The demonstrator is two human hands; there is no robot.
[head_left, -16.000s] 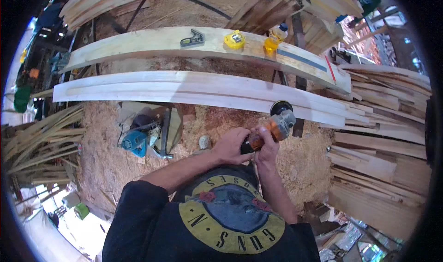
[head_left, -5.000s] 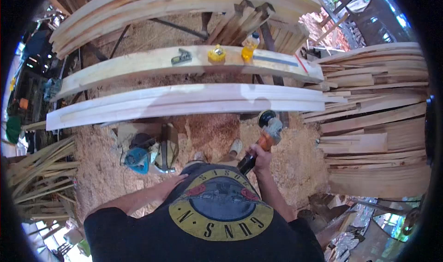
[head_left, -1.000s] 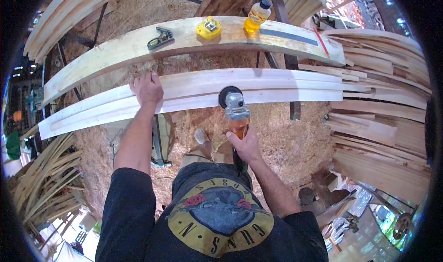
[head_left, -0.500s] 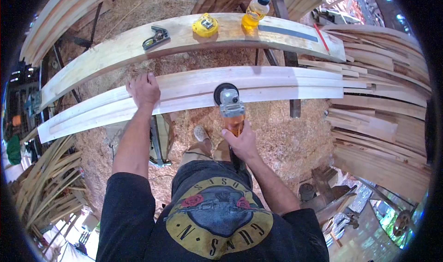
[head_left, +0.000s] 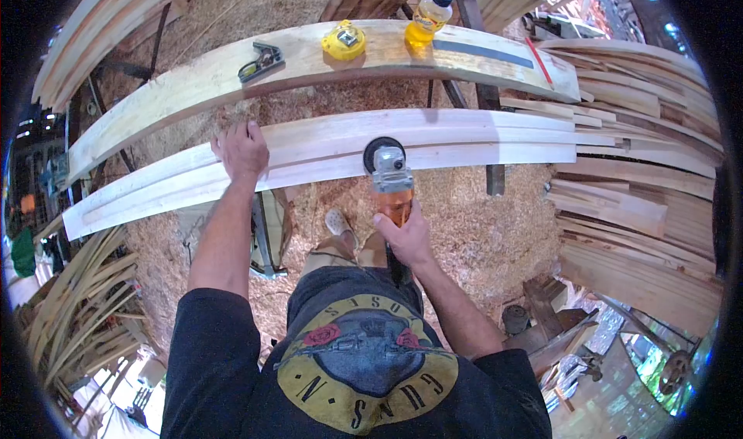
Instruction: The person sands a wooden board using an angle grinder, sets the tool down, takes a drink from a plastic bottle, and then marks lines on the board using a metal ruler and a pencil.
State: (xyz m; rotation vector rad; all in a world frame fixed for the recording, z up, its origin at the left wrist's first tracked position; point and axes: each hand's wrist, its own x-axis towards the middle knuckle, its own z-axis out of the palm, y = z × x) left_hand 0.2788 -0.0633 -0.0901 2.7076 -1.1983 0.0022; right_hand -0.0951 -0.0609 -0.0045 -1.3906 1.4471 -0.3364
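My right hand (head_left: 409, 236) is wrapped around the orange body of an angle grinder (head_left: 393, 187). Its round black disc (head_left: 379, 153) lies against the face of a pale, long wooden board (head_left: 464, 133), near the middle. A groove or step runs lengthwise along this board. Farther left, my left hand (head_left: 241, 151) grips the same board, its fingers bent over the far edge. The fingertips are partly hidden beyond that edge.
Behind lies a thick plank (head_left: 170, 102) bearing a small hand plane (head_left: 261, 61), a yellow tape measure (head_left: 344, 41), a bottle of yellow liquid (head_left: 427, 21), a dark flat strip (head_left: 484, 54) and a red pencil (head_left: 538, 60). Stacked boards (head_left: 642, 269) fill the right; shavings (head_left: 495, 238) cover the floor.
The grinder and my right hand have shifted slightly to the right along the board. My left hand stays in place on the board.
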